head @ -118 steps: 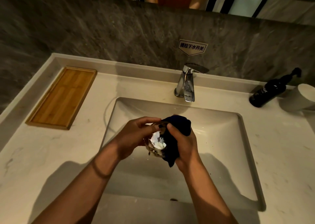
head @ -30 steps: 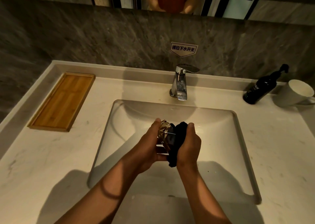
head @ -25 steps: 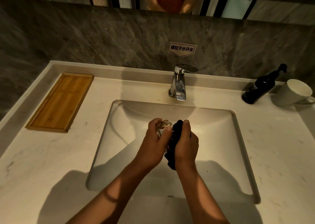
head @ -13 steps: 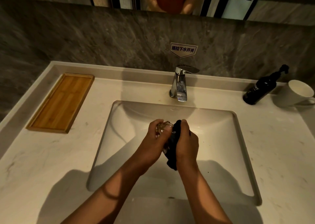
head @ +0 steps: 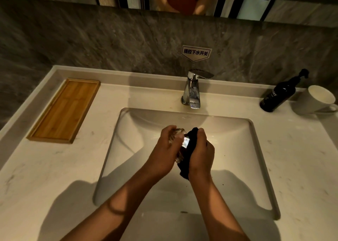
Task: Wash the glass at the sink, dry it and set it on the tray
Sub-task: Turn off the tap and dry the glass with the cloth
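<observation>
Drying step: our left hand point(head: 165, 150) grips the clear faceted glass point(head: 180, 141) above the white basin point(head: 256, 149); right hand point(head: 201, 154) presses the dark cloth point(head: 188, 149) against it. Rotate the glass, wipe every facet; bamboo tray point(head: 64, 110) waits at the counter's far-left corner.

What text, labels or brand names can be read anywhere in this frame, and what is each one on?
"提拉下水开关": on the white sign stuck to the stone wall above the faucet.
"...ler": tail of a white brand word on the black pump bottle; the rest, and a smaller line beneath, are too blurred to read.
The white mug and wooden tray show no text.
</observation>
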